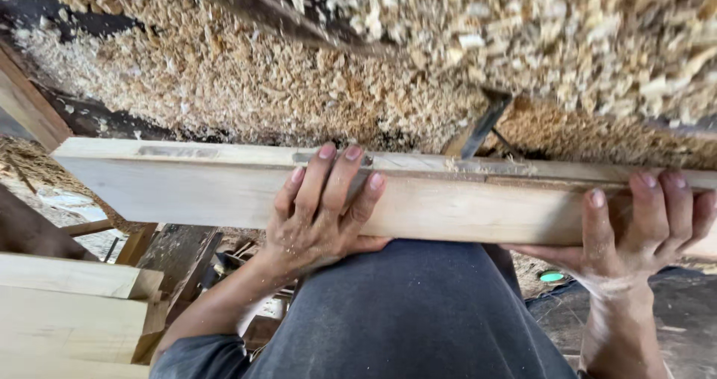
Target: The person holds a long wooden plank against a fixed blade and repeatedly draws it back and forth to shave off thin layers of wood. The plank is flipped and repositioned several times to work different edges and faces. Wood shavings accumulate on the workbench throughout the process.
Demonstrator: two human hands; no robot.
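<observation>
A long pale wooden plank (187,188) lies on edge across the view, resting against my knee in dark grey trousers (418,312). My left hand (321,215) grips the plank near its middle, fingers curled over the top edge. Toward the plank's right end, my right hand (642,222) clasps it from below with fingers wrapped over the top. A dark metal blade-like piece (485,125) juts up just behind the plank, between my hands.
Heaps of wood shavings (246,80) cover the surface behind the plank. Stacked pale boards (67,304) lie at the lower left. A brown timber (26,106) slants at the left edge. A small green object (551,277) sits on the dark floor.
</observation>
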